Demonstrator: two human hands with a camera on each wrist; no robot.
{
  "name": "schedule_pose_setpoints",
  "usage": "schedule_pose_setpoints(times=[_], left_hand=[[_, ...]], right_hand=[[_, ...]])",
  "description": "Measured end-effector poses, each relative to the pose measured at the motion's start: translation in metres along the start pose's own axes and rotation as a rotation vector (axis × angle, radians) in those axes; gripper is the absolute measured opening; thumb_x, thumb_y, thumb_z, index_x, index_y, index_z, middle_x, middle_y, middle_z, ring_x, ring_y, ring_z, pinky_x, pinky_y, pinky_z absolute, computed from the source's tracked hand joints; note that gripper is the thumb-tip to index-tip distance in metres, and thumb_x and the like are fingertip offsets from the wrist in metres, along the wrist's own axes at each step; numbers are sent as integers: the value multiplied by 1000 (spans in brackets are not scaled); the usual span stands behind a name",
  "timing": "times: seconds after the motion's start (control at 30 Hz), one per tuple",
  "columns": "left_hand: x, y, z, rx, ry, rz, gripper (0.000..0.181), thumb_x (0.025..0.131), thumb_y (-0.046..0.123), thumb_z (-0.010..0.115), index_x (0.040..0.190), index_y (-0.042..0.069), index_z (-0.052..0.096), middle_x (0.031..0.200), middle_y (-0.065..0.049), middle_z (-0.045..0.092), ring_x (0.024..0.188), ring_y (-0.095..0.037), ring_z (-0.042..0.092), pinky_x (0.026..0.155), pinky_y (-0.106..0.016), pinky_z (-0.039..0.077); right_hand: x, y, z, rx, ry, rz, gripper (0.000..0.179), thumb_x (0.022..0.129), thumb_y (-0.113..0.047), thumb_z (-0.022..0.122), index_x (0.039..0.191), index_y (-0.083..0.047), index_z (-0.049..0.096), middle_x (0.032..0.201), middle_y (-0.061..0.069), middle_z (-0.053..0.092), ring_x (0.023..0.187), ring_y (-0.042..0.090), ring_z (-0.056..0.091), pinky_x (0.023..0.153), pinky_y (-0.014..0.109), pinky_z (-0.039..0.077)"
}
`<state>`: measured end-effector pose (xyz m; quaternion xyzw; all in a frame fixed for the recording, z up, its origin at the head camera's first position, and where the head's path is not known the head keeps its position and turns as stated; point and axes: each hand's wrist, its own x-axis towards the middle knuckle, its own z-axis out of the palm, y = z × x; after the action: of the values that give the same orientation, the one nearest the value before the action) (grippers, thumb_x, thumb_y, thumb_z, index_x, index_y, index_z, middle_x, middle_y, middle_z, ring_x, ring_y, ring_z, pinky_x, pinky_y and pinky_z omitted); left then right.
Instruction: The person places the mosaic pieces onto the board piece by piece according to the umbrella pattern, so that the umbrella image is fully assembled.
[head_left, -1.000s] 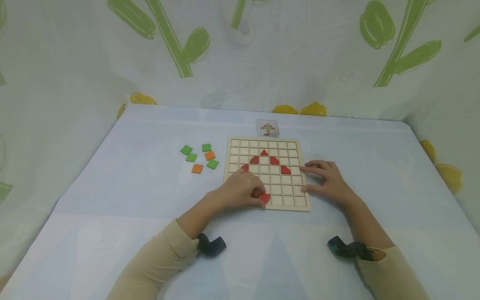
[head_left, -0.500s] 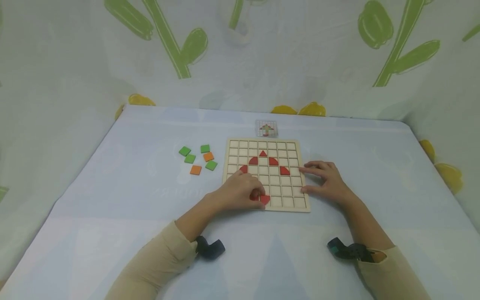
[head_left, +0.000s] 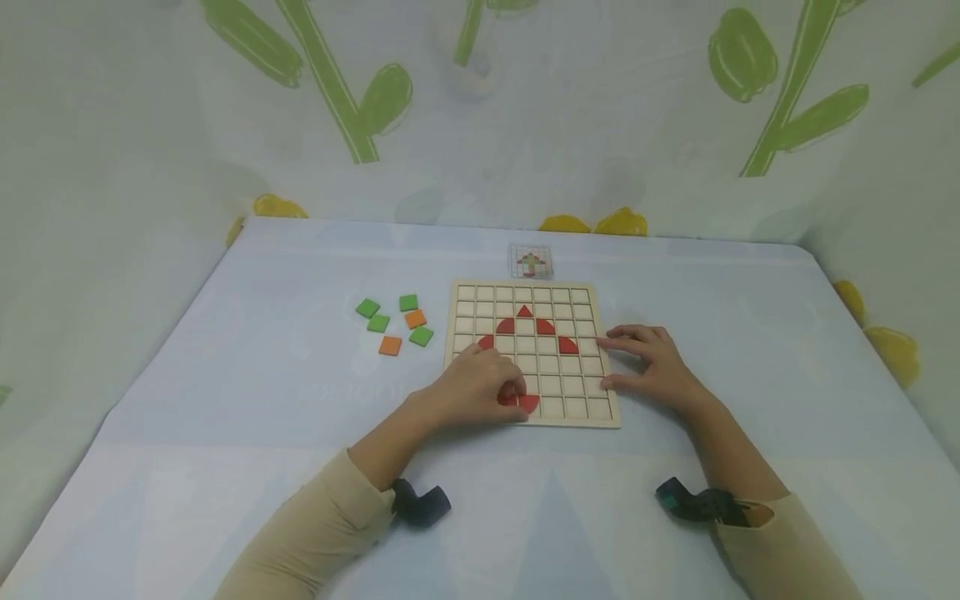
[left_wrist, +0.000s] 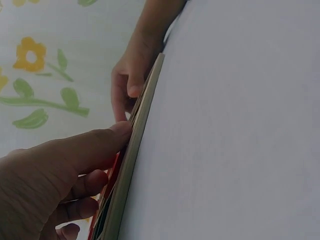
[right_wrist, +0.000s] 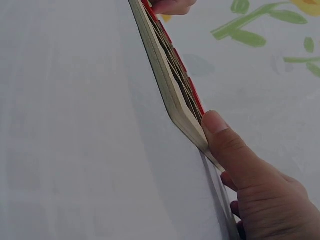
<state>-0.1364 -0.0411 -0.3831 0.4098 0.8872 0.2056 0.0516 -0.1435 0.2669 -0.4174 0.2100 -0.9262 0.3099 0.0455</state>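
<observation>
A pale wooden grid board (head_left: 551,386) lies between the two hands. My left hand (head_left: 476,387) reaches over its lower left part, thumb and curled fingers around a red quarter-circle tile (head_left: 507,400) in the bottom row, which they partly hide. Beside that tile sits another red quarter-circle tile (head_left: 529,403). Higher up the board are a red triangle tile (head_left: 524,312) and several more red quarter-circles, one partly covered by my left hand. My right hand (head_left: 648,362) rests its thumb and fingertips along the board's right edge; in the right wrist view the thumb (right_wrist: 216,122) touches near the corner.
Left of the board lie several loose square tiles, green (head_left: 421,337) and orange (head_left: 390,346). A small pattern card (head_left: 530,261) lies just beyond the board's far edge. A white patterned cloth (head_left: 645,92) hangs behind the table.
The head view has shifted slightly, and a little more of the red tile under my left hand shows. Both hands stay in nearly the same places on the board.
</observation>
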Motion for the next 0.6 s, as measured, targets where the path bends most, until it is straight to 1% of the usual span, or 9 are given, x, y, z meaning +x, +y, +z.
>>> schedule_pose_setpoints(times=[0.13,0.3,0.47,0.5,0.6], left_hand=[[0,0,0,8,-1,-7,23,78,41,74,91,22,71,70,14,54,74,-4,48,77,-29,35],[0,-4,0,-26,-28,-34,26,77,43,74,93,24,71,74,16,56,76,-2,49,78,-29,36],[-2,-11,-6,-105,-66,-90,30,76,43,75,99,26,71,76,17,57,75,-3,51,77,-29,37],[-2,-13,-8,-124,-70,-98,31,76,43,75,100,25,71,77,17,58,75,-4,52,77,-30,38],[-5,-20,-13,-144,-67,-114,35,74,45,77,102,25,71,80,18,59,77,-4,52,80,-28,39]], right_hand=[[-1,0,0,-1,4,-1,58,69,-24,83,121,-7,64,125,16,53,115,36,36,88,52,28],[-3,-1,-1,-4,11,-6,58,69,-23,83,121,-6,64,124,17,53,113,36,37,88,53,28],[-4,-1,0,4,16,-18,57,69,-24,83,121,-6,64,124,18,53,112,36,38,87,52,28],[-4,-1,0,4,17,-19,57,70,-24,83,121,-6,64,124,18,53,112,36,38,87,52,28],[-2,0,1,4,21,-33,57,69,-23,83,121,-6,64,124,18,53,112,36,38,88,51,28]])
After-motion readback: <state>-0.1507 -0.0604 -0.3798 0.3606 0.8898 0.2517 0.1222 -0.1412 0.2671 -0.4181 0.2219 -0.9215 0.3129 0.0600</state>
